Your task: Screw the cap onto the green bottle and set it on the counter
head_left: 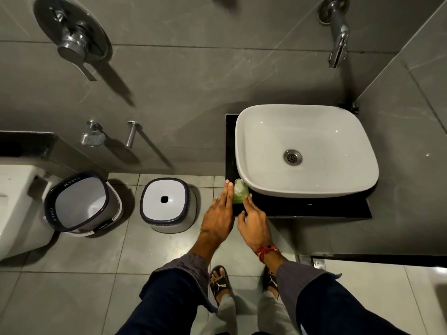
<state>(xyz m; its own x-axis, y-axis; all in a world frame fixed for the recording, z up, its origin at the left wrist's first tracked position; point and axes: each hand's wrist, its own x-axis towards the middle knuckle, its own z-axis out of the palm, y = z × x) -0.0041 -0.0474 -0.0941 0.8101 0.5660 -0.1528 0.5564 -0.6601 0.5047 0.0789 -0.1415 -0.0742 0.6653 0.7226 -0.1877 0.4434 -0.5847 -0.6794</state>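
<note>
A small green bottle [240,195] with a pale cap or pump top stands upright on the black counter [314,209], at its front left corner beside the white basin. My left hand [219,217] lies flat just left of the bottle, fingers stretched out along its side. My right hand [254,221] is just right of the bottle, fingers spread, fingertips close to its base. Neither hand grips the bottle. Whether the fingers touch it I cannot tell.
A white basin [307,151] fills most of the counter, with a wall tap [338,39] above. On the floor at left stand a bucket [79,204], an upturned stool [167,204] and a toilet [14,209]. My feet in sandals are below.
</note>
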